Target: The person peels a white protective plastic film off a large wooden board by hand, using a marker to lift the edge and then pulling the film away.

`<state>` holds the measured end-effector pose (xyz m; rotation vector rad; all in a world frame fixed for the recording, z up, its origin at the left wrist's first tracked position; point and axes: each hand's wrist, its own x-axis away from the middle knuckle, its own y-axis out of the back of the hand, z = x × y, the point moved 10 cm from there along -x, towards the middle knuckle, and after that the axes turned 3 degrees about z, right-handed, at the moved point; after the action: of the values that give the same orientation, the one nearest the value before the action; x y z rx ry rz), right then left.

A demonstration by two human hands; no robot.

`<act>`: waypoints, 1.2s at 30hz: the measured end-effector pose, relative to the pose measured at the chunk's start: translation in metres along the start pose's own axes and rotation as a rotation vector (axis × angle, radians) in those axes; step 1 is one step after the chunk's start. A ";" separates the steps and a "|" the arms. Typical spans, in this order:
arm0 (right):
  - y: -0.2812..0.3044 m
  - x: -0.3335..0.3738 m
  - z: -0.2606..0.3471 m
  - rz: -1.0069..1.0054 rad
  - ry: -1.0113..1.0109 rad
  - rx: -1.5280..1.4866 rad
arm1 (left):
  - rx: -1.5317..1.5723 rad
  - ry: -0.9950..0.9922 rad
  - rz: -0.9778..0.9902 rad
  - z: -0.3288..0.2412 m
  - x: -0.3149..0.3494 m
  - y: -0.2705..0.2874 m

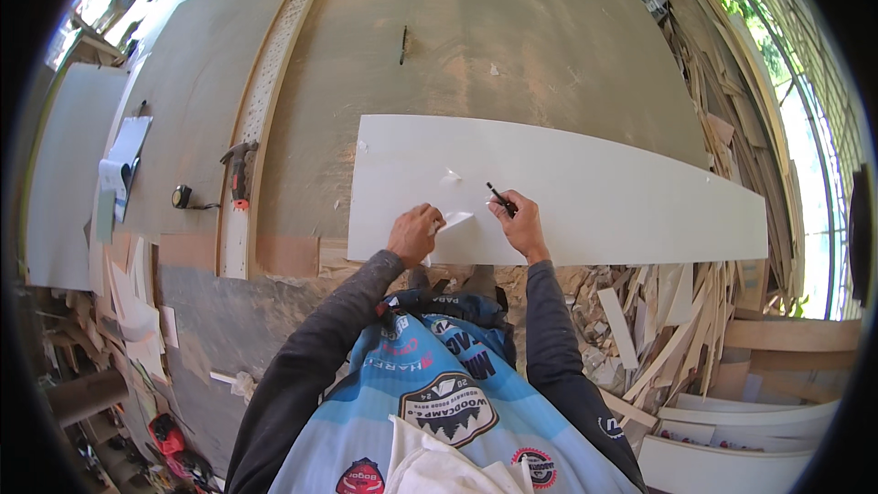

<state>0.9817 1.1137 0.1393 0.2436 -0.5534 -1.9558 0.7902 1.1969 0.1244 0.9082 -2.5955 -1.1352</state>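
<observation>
A long white panel [604, 192] lies across the near part of the brown table, its right end narrower than its left. At its near edge my left hand [416, 230] is closed on a thin white piece of film [455, 220], which sticks out to the right over the panel. To the right, my right hand [523, 227] is wrapped round a slim black tool [498, 197] with its end pointing up and left; whether it is a pen or a cutter I cannot tell. A small white scrap [452, 176] lies on the panel beyond my hands.
Left of the panel, a long wooden board [274, 64] bears a hammer [240, 174]. Beside it are a tape measure [183, 197] and papers [125, 155]. A thin black stick-like item [403, 44] lies farther off. Wood strips [745, 119] are piled at right, offcuts [672, 338] below.
</observation>
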 end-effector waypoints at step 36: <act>-0.040 -0.035 0.012 -0.087 0.125 0.143 | 0.656 0.298 -1.191 0.101 0.095 0.303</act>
<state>0.9602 1.1629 0.1281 0.4836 -0.6093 -1.9715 0.5345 1.3614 0.2618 2.6783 -2.0534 -0.1116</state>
